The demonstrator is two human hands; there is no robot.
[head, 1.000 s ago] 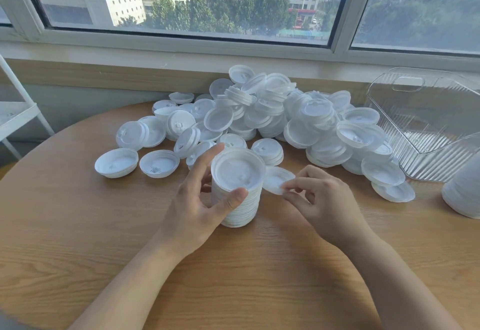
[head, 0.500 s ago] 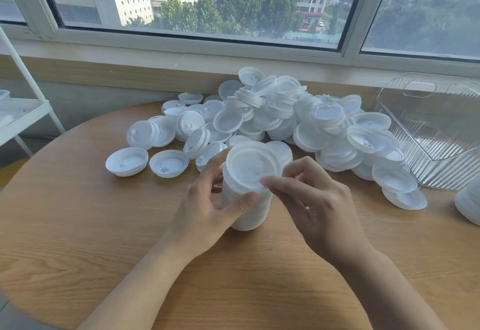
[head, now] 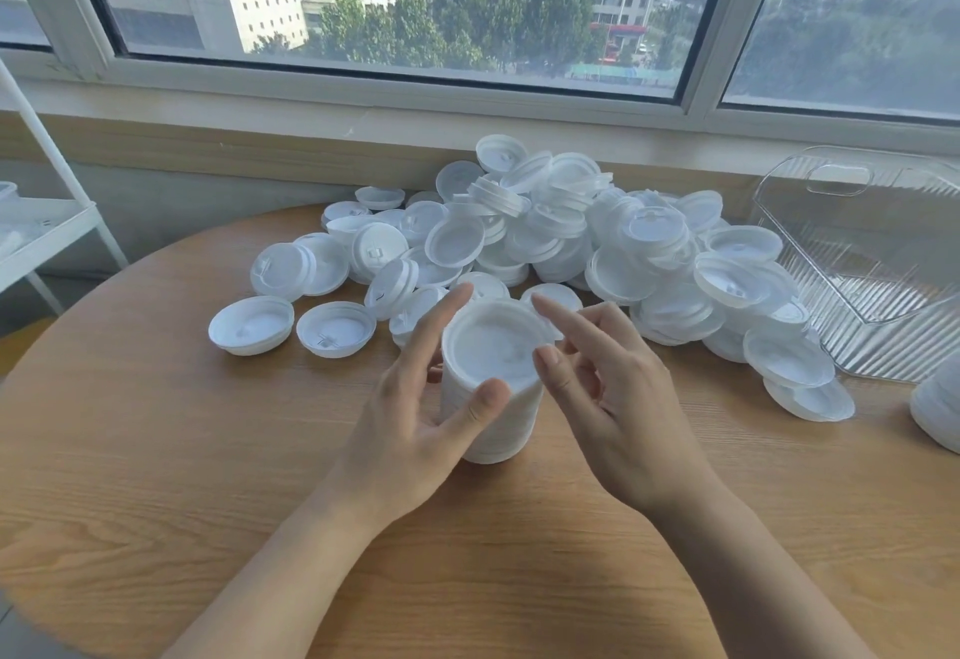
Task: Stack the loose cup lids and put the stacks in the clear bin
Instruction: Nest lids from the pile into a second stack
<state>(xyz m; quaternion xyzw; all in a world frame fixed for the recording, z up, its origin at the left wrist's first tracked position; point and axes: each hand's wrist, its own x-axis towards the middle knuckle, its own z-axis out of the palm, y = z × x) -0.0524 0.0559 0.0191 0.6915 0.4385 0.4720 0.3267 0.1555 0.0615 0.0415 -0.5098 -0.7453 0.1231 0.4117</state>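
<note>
A stack of white lids (head: pixel 491 388) stood upright on the round wooden table (head: pixel 156 450), just in front of the loose pile of lids (head: pixel 571 243). The left hand (head: pixel 410 424) curled round the stack — thumb at the near rim, index finger up the far side. The right hand (head: pixel 618 398) hung beside the rim, its grip apart, fingers spread and holding nothing. The clear bin (head: pixel 872 263) lay tipped at the far right, beyond the pile.

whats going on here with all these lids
A person is stacking white cup lids at a round wooden table. The left hand holds the stack, thumb and fingers around its top, while the right hand hovers open beside it. A big loose pile remains behind; the clear bin sits at right.
</note>
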